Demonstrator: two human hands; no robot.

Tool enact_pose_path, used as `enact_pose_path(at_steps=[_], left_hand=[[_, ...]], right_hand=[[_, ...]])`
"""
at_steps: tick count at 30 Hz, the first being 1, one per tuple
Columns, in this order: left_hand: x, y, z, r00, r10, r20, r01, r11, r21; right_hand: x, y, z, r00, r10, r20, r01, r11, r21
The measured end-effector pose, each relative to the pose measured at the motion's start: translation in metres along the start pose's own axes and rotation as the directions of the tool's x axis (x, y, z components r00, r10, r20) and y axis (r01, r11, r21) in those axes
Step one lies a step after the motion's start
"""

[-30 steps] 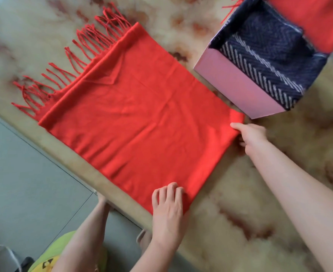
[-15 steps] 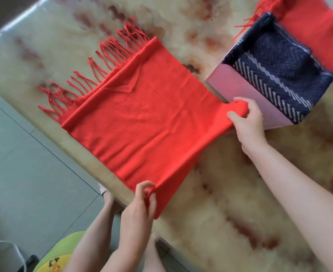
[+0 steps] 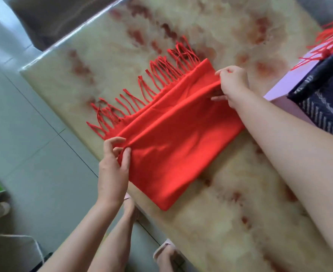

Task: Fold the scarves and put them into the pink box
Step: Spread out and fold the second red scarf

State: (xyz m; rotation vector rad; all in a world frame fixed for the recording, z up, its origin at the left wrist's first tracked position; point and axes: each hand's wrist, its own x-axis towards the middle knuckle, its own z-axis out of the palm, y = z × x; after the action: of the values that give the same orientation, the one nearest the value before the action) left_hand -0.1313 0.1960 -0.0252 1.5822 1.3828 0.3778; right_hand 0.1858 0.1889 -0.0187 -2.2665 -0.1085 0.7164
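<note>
Across the marbled bench [image 3: 230, 222] lies the red scarf [image 3: 177, 140], doubled over with its top edge near the fringe, likely to halve it for the pink box [image 3: 283, 89] at right. At one folded corner the left grip [image 3: 112, 167] pinches the cloth; the right grip [image 3: 233, 83] pinches the other, fabric slack between them.

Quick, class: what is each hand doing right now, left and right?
Left hand: pinches a corner of the red scarf.
Right hand: grips the scarf's other corner.
</note>
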Motion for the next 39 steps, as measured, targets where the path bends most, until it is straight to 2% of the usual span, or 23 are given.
enact_pose_path(at_steps=[2, 4, 7, 9, 13, 15, 19, 21, 23, 24, 27, 29, 30, 33, 35, 37, 39], left_hand=[[0.022, -0.006, -0.003, 0.997, -0.081, 0.006, 0.081, 0.997, -0.011], [0.037, -0.01, -0.004, 0.986, -0.166, 0.032, 0.167, 0.986, -0.026], [0.042, -0.01, -0.004, 0.969, -0.241, 0.06, 0.245, 0.967, -0.07], [0.039, -0.011, -0.004, 0.961, -0.259, 0.095, 0.265, 0.962, -0.059], [0.035, -0.016, -0.006, 0.955, -0.27, 0.124, 0.278, 0.959, -0.06], [0.037, -0.013, -0.008, 0.965, -0.247, 0.086, 0.254, 0.963, -0.088], [0.046, -0.006, -0.008, 0.983, -0.18, -0.016, 0.178, 0.98, -0.091], [0.051, -0.006, -0.008, 0.985, -0.164, -0.047, 0.161, 0.985, -0.059], [0.055, -0.007, -0.008, 0.985, -0.168, -0.043, 0.168, 0.986, -0.02], [0.057, -0.008, -0.007, 0.984, -0.174, -0.042, 0.174, 0.985, -0.007], [0.059, -0.011, -0.005, 0.983, -0.173, -0.054, 0.173, 0.985, -0.008], [0.06, -0.012, -0.005, 0.985, -0.164, -0.059, 0.164, 0.987, -0.004], [0.06, -0.012, -0.005, 0.985, -0.163, -0.061, 0.163, 0.987, 0.0], [0.06, -0.011, -0.005, 0.983, -0.167, -0.072, 0.17, 0.985, 0.027], [0.057, -0.008, -0.004, 0.99, -0.078, -0.119, 0.094, 0.987, 0.131], [0.053, -0.001, -0.003, 0.972, 0.185, -0.143, -0.122, 0.924, 0.363], [0.048, 0.009, 0.003, 0.917, 0.397, -0.044, -0.336, 0.827, 0.451]], right_hand=[[0.008, -0.004, 0.011, 0.995, 0.032, 0.094, -0.021, 0.993, -0.115], [0.017, -0.004, 0.017, 0.98, -0.023, 0.196, 0.083, 0.949, -0.303], [0.028, 0.0, 0.015, 0.954, -0.151, 0.26, 0.279, 0.77, -0.574], [0.029, 0.001, 0.007, 0.933, -0.195, 0.303, 0.351, 0.684, -0.64], [0.038, 0.004, -0.005, 0.878, -0.33, 0.346, 0.477, 0.655, -0.585], [0.041, 0.0, -0.008, 0.862, -0.37, 0.346, 0.504, 0.698, -0.509], [0.051, -0.005, -0.008, 0.896, -0.325, 0.302, 0.426, 0.822, -0.379], [0.051, -0.005, 0.0, 0.909, -0.332, 0.252, 0.413, 0.799, -0.436], [0.05, 0.002, 0.005, 0.904, -0.355, 0.238, 0.427, 0.726, -0.539], [0.052, 0.006, 0.007, 0.91, -0.336, 0.244, 0.415, 0.736, -0.534], [0.054, 0.006, 0.006, 0.923, -0.267, 0.279, 0.358, 0.862, -0.36], [0.06, 0.009, 0.0, 0.92, -0.24, 0.309, 0.337, 0.888, -0.314], [0.06, 0.008, 0.0, 0.925, -0.236, 0.299, 0.336, 0.874, -0.351], [0.058, 0.007, 0.003, 0.939, -0.334, 0.083, 0.331, 0.812, -0.481], [0.046, 0.007, 0.01, 0.904, -0.427, 0.007, 0.364, 0.763, -0.535], [0.031, 0.016, 0.016, 0.856, -0.516, -0.038, 0.416, 0.732, -0.54], [0.012, 0.028, 0.02, 0.794, -0.606, -0.048, 0.5, 0.696, -0.516]])
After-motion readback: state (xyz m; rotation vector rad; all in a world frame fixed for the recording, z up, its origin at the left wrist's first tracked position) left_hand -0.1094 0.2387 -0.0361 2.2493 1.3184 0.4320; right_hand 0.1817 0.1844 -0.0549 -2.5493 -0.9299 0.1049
